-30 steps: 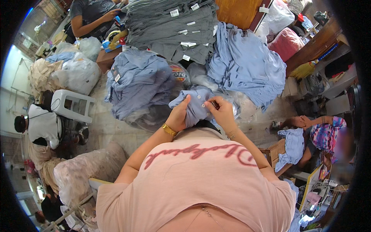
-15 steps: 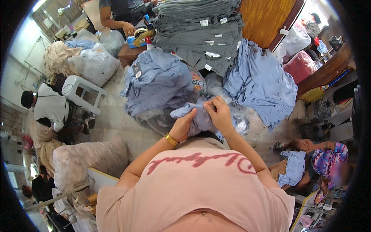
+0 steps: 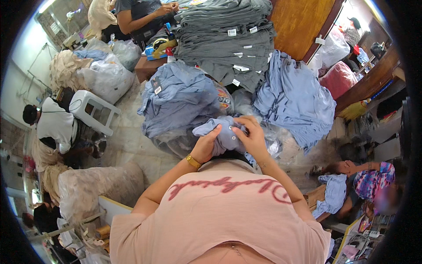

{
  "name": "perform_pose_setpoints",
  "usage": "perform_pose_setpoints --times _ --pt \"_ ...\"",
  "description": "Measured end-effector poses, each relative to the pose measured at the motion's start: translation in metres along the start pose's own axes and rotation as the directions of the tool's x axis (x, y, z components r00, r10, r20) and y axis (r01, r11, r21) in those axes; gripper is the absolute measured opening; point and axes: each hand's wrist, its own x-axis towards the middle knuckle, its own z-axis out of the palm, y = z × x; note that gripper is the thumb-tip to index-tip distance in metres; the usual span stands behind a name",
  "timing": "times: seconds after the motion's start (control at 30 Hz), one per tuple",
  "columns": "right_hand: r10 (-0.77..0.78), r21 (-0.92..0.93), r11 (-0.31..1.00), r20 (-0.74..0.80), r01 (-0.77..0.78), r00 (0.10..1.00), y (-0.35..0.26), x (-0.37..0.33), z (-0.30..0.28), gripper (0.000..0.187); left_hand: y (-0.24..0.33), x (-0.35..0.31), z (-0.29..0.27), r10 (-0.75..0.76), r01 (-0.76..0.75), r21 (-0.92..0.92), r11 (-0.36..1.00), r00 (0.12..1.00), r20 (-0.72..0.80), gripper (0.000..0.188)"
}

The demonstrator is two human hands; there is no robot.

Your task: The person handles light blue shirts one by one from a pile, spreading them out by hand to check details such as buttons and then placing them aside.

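Observation:
A light blue garment (image 3: 226, 141) with small white buttons is bunched up in front of my body. My left hand (image 3: 205, 146) is closed on its left side, the thumb lying on top of the cloth. My right hand (image 3: 252, 137) pinches the garment's right edge beside the buttons, thumb and fingers bent. Just beyond my hands, a heap of blue garments (image 3: 178, 99) with a dark hang tag rests on clear plastic. To the right, more blue garments (image 3: 294, 101) hang in a draped pile.
Behind the blue heaps rises a stack of grey garments (image 3: 220, 42) with white tags. Left of it are a cardboard box (image 3: 148, 67) and a tape dispenser (image 3: 159, 47). A white plastic stool (image 3: 93, 110) and stuffed sacks (image 3: 101, 185) stand left. Several people sit or stand around.
My right fingers have shifted at the garment's edge, and the buttons show more plainly. At the back, a person's hand has left the tape dispenser; both hands now meet higher up.

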Motion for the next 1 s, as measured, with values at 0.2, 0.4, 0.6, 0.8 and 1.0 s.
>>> perform_pose_setpoints --times 0.2,0.4,0.6,0.8,1.0 --pt "0.451 0.574 0.719 0.047 -0.393 0.892 -0.005 0.016 -0.015 0.016 -0.003 -0.008 -0.003 -0.003 0.001 -0.091 0.996 1.0 -0.02 0.031" --pt "0.501 0.422 0.754 0.125 -0.503 0.856 0.021 -0.014 -0.011 0.021 -0.001 -0.006 -0.005 0.054 -0.066 -0.136 0.988 0.994 -0.09 0.037" --pt "0.462 0.536 0.635 0.313 -0.555 0.83 0.016 -0.02 0.018 0.017 0.002 -0.012 0.0 0.022 -0.03 -0.086 0.996 0.995 -0.096 0.034" --pt "0.426 0.554 0.672 0.253 -0.491 0.868 0.004 -0.009 0.016 0.015 -0.001 -0.015 0.005 -0.094 0.098 0.083 0.992 0.994 -0.054 0.027" --pt "0.255 0.045 0.966 0.031 -0.256 0.966 0.039 -0.021 0.002 0.021 -0.006 -0.011 -0.001 -0.025 0.029 0.032 0.999 0.99 -0.136 0.028"
